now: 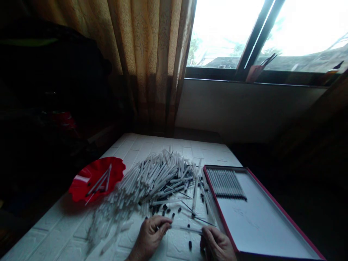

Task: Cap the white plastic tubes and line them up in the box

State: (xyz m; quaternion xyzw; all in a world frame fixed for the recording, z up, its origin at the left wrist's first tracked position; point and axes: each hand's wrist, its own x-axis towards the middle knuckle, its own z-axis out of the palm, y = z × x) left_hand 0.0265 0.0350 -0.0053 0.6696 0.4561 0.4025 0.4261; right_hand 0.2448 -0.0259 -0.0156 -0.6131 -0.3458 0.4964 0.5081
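Low over the near part of the table, my left hand (152,232) and my right hand (217,243) hold a clear pen (186,228) level between them. The left fingers pinch one end, and the right fingers close around the other. Just beyond my hands lie loose black caps (165,207) and thin dark refills (203,220). Behind them spreads a big heap of clear pen barrels (157,174). To the right, a red-edged box lid (261,224) holds a neat row of pens (227,184), their black ends toward me.
A red wavy-rimmed bowl (115,163) with several pen parts stands at the table's left edge. The white brick-patterned table (38,235) meets a curtain (146,54) and a window wall at the back. A dark bag-like shape (54,72) is at the left.
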